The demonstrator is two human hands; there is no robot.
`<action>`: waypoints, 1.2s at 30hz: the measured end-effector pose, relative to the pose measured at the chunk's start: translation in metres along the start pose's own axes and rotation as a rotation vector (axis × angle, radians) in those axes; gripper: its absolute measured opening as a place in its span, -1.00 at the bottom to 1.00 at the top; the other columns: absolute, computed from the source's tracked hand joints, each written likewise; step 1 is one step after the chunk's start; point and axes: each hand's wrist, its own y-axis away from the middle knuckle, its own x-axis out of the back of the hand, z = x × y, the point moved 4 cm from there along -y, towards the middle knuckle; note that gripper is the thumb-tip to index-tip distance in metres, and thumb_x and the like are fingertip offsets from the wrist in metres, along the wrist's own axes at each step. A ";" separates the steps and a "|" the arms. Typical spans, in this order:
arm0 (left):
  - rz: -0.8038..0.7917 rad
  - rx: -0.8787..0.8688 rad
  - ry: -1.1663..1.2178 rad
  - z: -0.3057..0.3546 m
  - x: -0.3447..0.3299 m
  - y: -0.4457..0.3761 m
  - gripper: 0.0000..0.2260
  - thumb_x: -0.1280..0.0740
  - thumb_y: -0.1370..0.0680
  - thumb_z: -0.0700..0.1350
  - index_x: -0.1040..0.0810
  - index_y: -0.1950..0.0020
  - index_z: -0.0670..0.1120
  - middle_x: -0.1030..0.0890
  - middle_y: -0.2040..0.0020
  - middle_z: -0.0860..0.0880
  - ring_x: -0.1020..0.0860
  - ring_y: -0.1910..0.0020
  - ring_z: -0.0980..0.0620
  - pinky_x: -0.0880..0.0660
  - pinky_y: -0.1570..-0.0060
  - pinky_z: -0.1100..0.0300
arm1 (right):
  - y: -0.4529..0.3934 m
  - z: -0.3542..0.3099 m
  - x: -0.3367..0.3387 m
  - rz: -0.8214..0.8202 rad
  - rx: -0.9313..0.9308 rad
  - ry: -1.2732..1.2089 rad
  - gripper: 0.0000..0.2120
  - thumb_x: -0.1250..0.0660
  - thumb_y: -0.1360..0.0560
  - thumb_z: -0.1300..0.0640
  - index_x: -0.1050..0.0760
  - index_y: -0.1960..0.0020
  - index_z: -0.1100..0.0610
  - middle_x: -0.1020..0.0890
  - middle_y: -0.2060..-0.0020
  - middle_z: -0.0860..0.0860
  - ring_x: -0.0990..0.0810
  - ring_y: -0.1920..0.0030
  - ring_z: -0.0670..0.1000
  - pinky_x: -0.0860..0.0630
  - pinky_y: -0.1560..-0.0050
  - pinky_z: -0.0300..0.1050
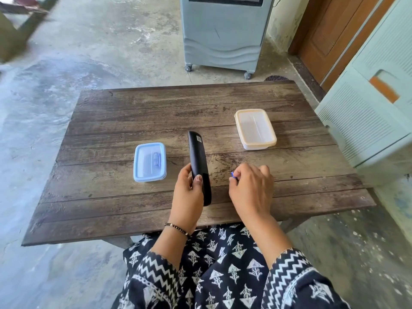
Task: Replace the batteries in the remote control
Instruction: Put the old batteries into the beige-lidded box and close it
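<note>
Left hand point(188, 190) grips black remote control point(199, 166), tilted on edge over near-centre of wooden table point(289, 181). Right hand point(252, 188), just right of it, pinches a small blue item point(232, 174) (identity unclear). Blue-lidded box point(149, 162) left; orange-lidded box point(254, 128) far right.

Soft, even daylight fills the scene, bright without harsh contrast. The floor point(93, 47) shows pale glare patches at the upper middle, near the grey cooler point(225, 34). Shadows are faint: a thin one lies under the hands on the tabletop point(124, 112). The centre is sharp, wood grain clear. The upper left corner is smeared with motion blur, and the wide lens bends straight lines toward the edges, as on the cabinet point(374, 112) at right.
</note>
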 end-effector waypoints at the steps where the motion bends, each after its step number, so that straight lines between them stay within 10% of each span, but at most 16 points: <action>1: 0.000 0.002 -0.028 -0.002 0.000 -0.001 -0.72 -0.12 -0.60 -0.21 -0.35 -0.31 -0.04 -0.61 -0.13 -0.16 -0.58 -0.11 -0.08 -0.50 -0.15 -0.06 | 0.000 0.000 -0.002 0.008 0.010 0.038 -0.91 -0.41 -0.39 0.12 -0.50 0.20 0.08 -0.63 0.27 0.00 -0.44 0.14 0.09 -0.35 0.15 -0.04; 20: 0.119 -0.060 -0.367 0.009 -0.010 -0.011 -0.65 -0.31 -0.53 -0.10 -0.39 -0.31 0.06 -0.57 0.10 0.04 -0.52 0.27 0.21 -0.37 0.43 0.43 | -0.001 0.020 0.013 0.087 0.023 -0.003 -0.89 -0.40 -0.38 0.06 -0.50 0.23 0.06 -0.54 0.26 -0.01 -0.42 0.15 0.08 -0.34 0.18 -0.05; 28: 0.091 -0.111 -0.663 0.014 -0.004 -0.021 -0.63 -0.27 -0.53 -0.13 -0.40 -0.34 -0.02 -0.51 -0.23 -0.09 -0.54 0.04 0.04 -0.48 -0.08 0.14 | -0.039 0.026 0.031 0.155 0.150 -0.088 -0.93 -0.42 -0.38 0.16 -0.57 0.15 0.14 -0.61 0.19 0.04 -0.46 0.11 0.12 -0.39 0.13 -0.06; 36: 0.140 -0.175 -0.815 0.020 -0.012 -0.017 -0.60 -0.29 -0.52 -0.09 -0.36 -0.35 -0.06 -0.40 -0.28 -0.12 -0.40 -0.25 -0.14 -0.35 -0.25 0.05 | -0.094 0.036 0.001 -0.125 0.248 0.063 -0.51 -0.38 -0.45 0.07 -0.41 -0.32 0.24 -0.44 -0.35 0.14 -0.32 -0.39 0.11 -0.18 -0.43 -0.01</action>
